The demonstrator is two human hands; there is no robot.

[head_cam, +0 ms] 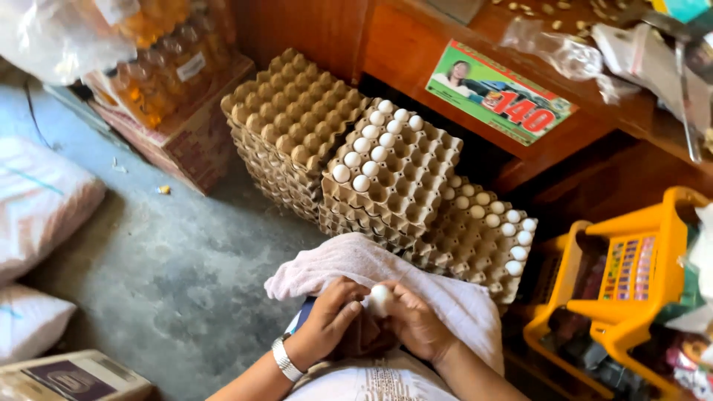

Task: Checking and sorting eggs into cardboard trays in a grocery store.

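Left hand: left hand curled around a white egg, fingers closed on its left side; metal watch band on the wrist.
Right hand: right hand closed on the same egg from the right, thumb near its top.
Egg: held between both hands over the lap, just above a pinkish-white towel; touching the towel's fold, cannot tell whether cloth is between fingers and shell.
Towel: draped across the lap, bunched under the hands, far edge near the egg trays.
Middle stack: cardboard egg trays stacked on the floor right ahead of the towel; top tray has white eggs in its far-left cells, other cells bare.
Left stack: taller stack of brown trays just beside the middle one, no eggs seen on top.
Right tray: lower tray stack just right of the middle one, white eggs along its right edge and upper cells.
Floor: grey concrete floor.
Surroundings: yellow plastic rack at the right; wooden bench behind the trays with a green poster; bottles of cooking oil on cartons upper left; white sacks at the left edge.
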